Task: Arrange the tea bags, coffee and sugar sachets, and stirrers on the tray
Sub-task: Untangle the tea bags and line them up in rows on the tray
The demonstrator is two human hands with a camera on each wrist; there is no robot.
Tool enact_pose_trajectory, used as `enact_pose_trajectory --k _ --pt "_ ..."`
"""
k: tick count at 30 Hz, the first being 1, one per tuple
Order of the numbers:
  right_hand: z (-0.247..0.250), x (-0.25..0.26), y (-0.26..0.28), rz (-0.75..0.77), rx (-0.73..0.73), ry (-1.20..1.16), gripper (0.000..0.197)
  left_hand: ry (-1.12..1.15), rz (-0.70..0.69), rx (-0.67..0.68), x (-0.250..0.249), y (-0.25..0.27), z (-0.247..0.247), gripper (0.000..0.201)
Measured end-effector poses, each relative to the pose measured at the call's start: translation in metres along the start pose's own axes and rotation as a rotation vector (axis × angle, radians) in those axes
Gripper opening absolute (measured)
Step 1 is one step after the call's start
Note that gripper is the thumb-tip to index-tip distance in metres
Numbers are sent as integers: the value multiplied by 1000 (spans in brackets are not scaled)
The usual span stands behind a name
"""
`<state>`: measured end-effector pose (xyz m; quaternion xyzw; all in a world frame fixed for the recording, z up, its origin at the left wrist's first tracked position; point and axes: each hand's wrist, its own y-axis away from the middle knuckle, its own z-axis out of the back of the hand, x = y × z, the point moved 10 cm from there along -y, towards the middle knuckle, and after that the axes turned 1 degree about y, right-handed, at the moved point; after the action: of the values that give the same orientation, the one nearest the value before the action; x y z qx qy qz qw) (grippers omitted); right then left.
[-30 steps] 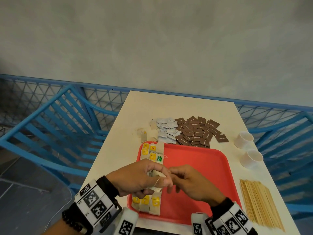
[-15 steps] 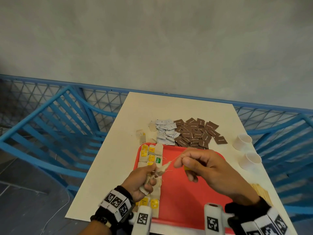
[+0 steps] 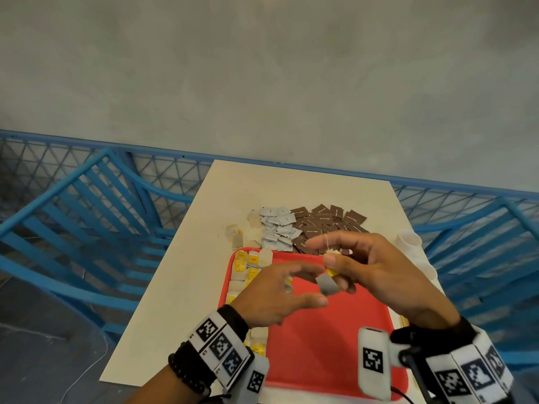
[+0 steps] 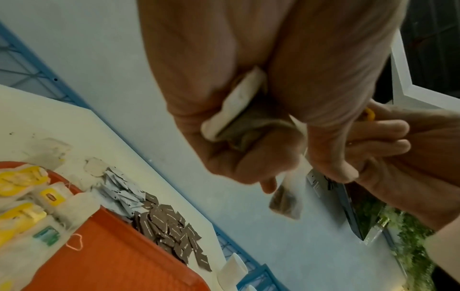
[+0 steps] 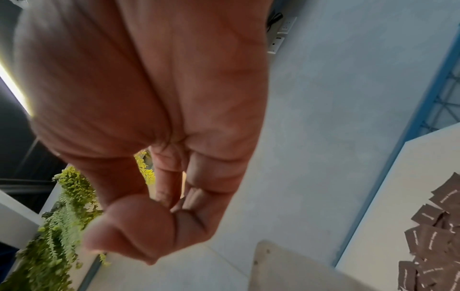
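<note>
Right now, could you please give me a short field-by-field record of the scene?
left hand: grips tea bags in its palm
right hand: pinches a yellow tag, tea bag dangling
tray: red, tea bag rows on its left side
sachets: grey and brown piles on table, beyond tray
cups: right of tray

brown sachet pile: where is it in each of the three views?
Head: brown sachet pile on the table beyond the red tray, partly behind the right hand.
Left wrist: lower centre, beside the tray's edge.
Right wrist: right edge.
Shared landmark: blue railing.
</note>
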<state>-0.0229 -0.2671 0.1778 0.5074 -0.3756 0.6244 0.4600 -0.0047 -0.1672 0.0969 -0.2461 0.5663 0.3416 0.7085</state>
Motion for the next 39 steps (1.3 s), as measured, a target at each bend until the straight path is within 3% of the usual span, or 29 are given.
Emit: enact_pose_trajectory --k 3,8,13,19,22,26,32,39 --pt "3 0 -2 2 -33 -18 27 12 -4 -44 2 1 5 26" --pt "-6 5 -7 23 -60 -35 29 39 15 -77 4 4 11 13" --pt "30 -4 -10 63 -374 -118 22 113 51 -128 8 12 25 23" --pt "40 -37 -6 -4 -515 -245 26 112 101 -206 23 16 34 21" --pt "39 -45 -8 -24 -509 -374 31 82 107 -181 29 19 29 18" --pt "33 -42 -11 -10 -487 -462 29 103 135 -268 39 20 41 15" --pt "3 -84 -16 -182 -460 -317 14 240 272 -375 58 23 49 22" --pt "-26 -114 -23 -275 -396 -272 8 274 330 -362 59 26 49 25"
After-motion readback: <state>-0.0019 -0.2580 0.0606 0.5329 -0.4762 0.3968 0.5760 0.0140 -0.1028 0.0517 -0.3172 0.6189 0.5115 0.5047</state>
